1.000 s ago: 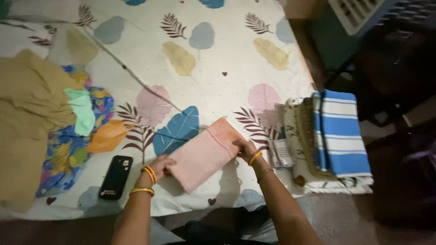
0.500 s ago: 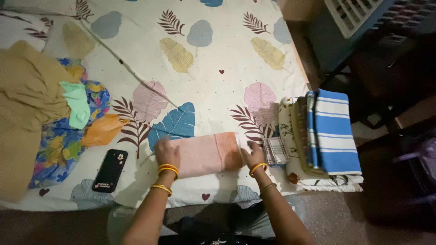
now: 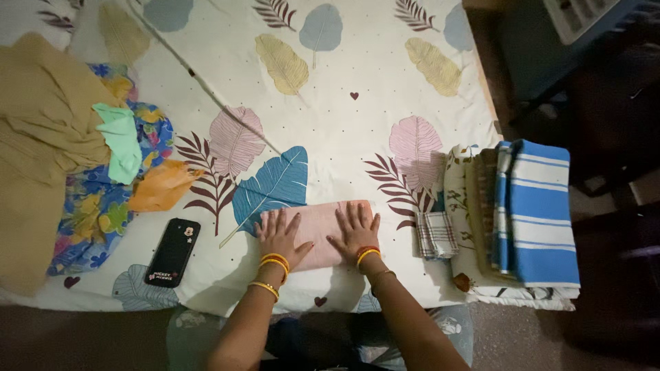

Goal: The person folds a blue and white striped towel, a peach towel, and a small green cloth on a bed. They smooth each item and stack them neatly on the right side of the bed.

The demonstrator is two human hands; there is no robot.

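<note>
Leaf-print bedsheet [image 3: 330, 124] underneath: we had the left hand [image 3: 280, 237] and right hand [image 3: 355, 230] spread flat, pressing the folded pink towel [image 3: 318, 230], its long axis running left-right.

- Pretty clearly a bedroom at home: a bed is covered with a leaf-print bedsheet [image 3: 357, 117].
- Loose clothes [image 3: 48, 151] are heaped at the bed's left edge.
- Folded laundry [image 3: 529, 213] is stacked at the right edge.
- A phone [image 3: 172, 252] is left near the front edge.
</note>
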